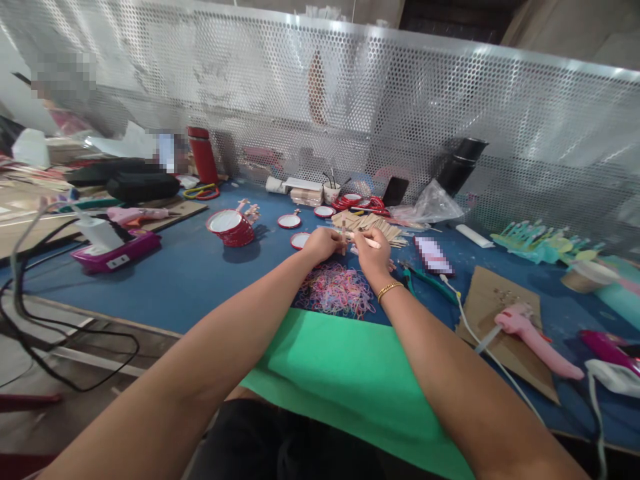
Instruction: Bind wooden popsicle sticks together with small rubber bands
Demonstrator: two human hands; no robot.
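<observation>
My left hand (324, 245) is closed, pinching a small flat wooden stick (343, 233) that stands roughly upright. My right hand (371, 250), a gold bracelet at its wrist, is closed at the same spot. Between its fingers a pale stick seems to lie across the upright one; the fingers partly hide it. Just below both hands a pile of colourful rubber bands (340, 290) rests on the blue table, bordering a green cloth (345, 353). Loose wooden sticks (373, 223) are heaped right behind the hands.
Red-rimmed round discs (233, 230) stand stacked at left, near a purple power strip (117, 252). On the right are a phone (433, 255), green-handled pliers (433, 283), a pink glue gun (537, 340) on cardboard and a white cable. A perforated metal screen (280, 80) closes the back.
</observation>
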